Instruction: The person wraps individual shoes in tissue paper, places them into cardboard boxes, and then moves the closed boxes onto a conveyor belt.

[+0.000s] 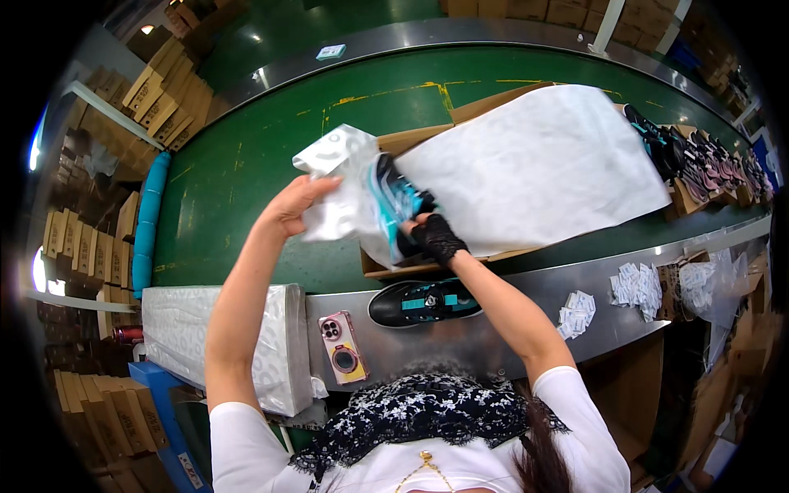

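Note:
My left hand (301, 202) grips a crumpled sheet of white patterned wrapping paper (339, 152) by its edge. My right hand (437, 238), in a black lace fingerless glove, grasps a black and turquoise shoe (393, 195), which is blurred and partly against the paper. Both are above the left end of an open cardboard box (376, 264). A large white sheet of wrapping paper (538, 168) covers much of the box and hides its inside. A second black and turquoise shoe (419, 303) lies on the metal ledge (394, 353), below my right wrist.
A phone (343, 349) and a stack of wrapping paper (222, 329) are at the near left. Small white packets (635, 292) lie in piles at right. More shoes (707, 164) line the green conveyor belt (271, 181). Shoe boxes (168, 90) are stacked along the left.

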Demonstrator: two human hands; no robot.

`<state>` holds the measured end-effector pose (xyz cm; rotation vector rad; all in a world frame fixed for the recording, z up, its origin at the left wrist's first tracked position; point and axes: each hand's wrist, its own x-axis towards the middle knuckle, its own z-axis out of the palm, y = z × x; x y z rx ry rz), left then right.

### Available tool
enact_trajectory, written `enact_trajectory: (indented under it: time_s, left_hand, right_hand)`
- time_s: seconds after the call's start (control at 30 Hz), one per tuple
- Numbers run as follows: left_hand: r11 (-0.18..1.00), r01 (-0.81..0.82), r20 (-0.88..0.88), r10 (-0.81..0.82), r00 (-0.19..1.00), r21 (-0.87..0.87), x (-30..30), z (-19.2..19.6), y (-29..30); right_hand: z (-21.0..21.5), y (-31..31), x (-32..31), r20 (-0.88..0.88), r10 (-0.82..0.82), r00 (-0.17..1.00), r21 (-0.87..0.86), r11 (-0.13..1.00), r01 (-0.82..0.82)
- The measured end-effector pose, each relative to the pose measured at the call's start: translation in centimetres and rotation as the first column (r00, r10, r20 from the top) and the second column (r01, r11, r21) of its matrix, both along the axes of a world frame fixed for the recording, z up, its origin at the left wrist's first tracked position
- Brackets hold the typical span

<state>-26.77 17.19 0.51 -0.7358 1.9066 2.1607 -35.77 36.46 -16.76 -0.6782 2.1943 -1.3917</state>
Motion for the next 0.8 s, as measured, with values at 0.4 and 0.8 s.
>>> enact_trajectory:
  time_s: [0.4,0.8]
  left_hand:
    - [-0.072,0.180,0.184,-0.631,0.754,-0.981,-1.5,-16.4,8.6]
    - [0.698,0.341,0.027,-0.419,0.908,-0.629,7.5,-10.4,12.1]
  right_hand:
    - [6.8,14.4,-0.1,-0.748,0.159,0.645,0.333,0.930,0.157]
    - [-2.6,21.4,7.0,0.164,0.074,0.984,-0.074,0.995,-0.062]
